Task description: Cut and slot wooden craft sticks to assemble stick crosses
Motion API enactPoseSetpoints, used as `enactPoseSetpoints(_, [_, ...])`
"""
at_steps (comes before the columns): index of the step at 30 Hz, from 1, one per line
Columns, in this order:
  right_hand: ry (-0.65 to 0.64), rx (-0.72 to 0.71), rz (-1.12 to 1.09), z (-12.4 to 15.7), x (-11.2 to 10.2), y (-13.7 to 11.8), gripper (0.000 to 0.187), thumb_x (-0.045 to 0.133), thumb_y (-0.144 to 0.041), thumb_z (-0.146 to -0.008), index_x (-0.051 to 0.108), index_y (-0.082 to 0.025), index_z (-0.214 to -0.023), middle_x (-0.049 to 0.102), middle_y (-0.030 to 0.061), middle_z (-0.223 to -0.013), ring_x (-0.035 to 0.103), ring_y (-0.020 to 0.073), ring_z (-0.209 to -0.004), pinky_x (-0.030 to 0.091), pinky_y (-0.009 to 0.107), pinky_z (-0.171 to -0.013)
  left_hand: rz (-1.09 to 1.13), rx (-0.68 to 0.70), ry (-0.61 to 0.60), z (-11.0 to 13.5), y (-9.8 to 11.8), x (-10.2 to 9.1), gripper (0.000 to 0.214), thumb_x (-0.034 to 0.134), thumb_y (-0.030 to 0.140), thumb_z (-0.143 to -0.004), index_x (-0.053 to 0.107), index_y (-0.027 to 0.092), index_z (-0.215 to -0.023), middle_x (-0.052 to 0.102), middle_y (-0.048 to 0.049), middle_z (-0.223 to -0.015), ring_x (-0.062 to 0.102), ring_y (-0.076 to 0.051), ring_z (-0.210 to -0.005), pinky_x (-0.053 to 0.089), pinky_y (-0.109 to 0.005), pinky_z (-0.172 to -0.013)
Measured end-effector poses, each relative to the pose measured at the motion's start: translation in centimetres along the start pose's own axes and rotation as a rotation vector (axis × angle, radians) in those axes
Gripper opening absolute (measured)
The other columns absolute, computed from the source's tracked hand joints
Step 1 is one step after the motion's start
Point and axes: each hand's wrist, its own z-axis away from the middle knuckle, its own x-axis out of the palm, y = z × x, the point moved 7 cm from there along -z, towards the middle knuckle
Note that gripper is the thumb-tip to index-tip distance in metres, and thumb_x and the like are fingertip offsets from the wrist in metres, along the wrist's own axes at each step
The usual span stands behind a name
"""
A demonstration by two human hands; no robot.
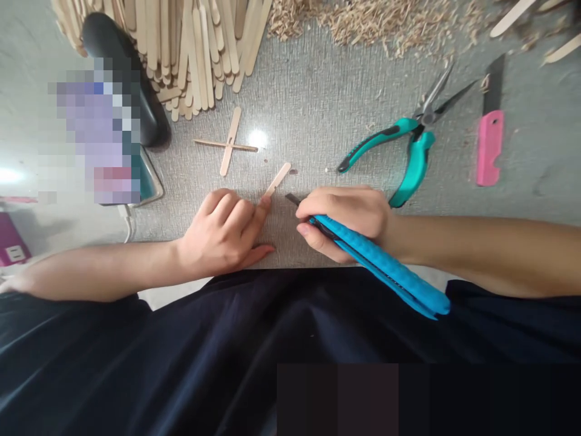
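L hand (pixel 227 230) – fingers curled, index fingertip pressing down a small craft stick (pixel 280 176), holding it against the grey textured table (pixel 308 109). Thumb spread off to the side, apart from the stick. Stick lies at a slant, upper end sticking out past the fingers, w/ a small dark mark near the index tip; lower end hidden under the hand.

R hand (pixel 342 221) – clenched around a blue cutter (pixel 385 254), pen-type grip, handle angled back over the wrist toward the dark shirt (pixel 290 327). Short length of blade (pixel 293 198) out past the fingertips, pointing at the stick, just beside it, visible gap, not touching.

Above L hand: a second craft stick (pixel 235 121) crossed w/ a thin pointed stick (pixel 206 143), approx. an X, dark spot near the crossing. Top L-ctr: big pile of craft sticks (pixel 200 54), overlapping. Top ctr to R: wood shavings (pixel 376 24), scattered.

R side: needle-nose pliers (pixel 420 151), teal/black handles, jaws apart, lying near R hand. Farther R: pink-handled knife (pixel 490 148), dark blade pointing away from the person.

L side: black rounded case (pixel 149 115) next to a blurred flat item (pixel 154 181), white cable (pixel 128 224) at its near end; contents of blurred area – can't tell.
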Motion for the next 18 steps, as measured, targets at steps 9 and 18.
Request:
enactPoseSetpoints(9, [-0.160, -0.021, -0.049, -0.5, -1.0, 1.1, 0.013, 0.067, -0.027, -0.111, 0.064, -0.030, -0.124, 0.075, -0.0014, -0.092, 0.073, 0.0163, -0.074, 0.059, 0.032, -0.065, 0.193, -0.002, 0.137, 0.4, -0.2, -0.6, 0.039, 0.065, 0.052, -0.111, 0.080, 0.019, -0.125, 0.085, -0.0096, -0.107, 0.073, -0.026, -0.097, 0.066, -0.049, -0.091])
enactPoseSetpoints(18, [-0.196, -0.041, -0.048, -0.3, -0.9, 1.1, 0.030, 0.070, -0.020, -0.105, 0.067, -0.032, -0.132, 0.083, -0.0004, -0.106, 0.078, 0.0170, -0.079, 0.064, 0.033, -0.069, 0.199, 0.039, 0.058, 0.5, 0.2, 0.2, 0.039, 0.072, 0.045, -0.111, 0.079, 0.013, -0.132, 0.087, -0.0129, -0.131, 0.079, -0.030, -0.122, 0.067, -0.053, -0.105])
